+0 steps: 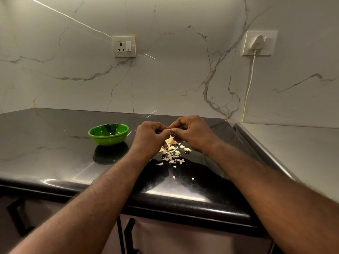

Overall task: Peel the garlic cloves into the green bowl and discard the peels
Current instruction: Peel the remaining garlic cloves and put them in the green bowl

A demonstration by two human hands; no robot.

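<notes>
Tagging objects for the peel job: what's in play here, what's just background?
In play: round green bowl; left hand and right hand, pinching something small together; pale garlic cloves and papery peels on the black countertop.

Background: white wall socket; white plug with cord.

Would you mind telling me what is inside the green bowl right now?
The green bowl shows only bare, glossy inner wall; no peeled cloves are visible. Its near rim hides the bottom closest to the camera.
</notes>
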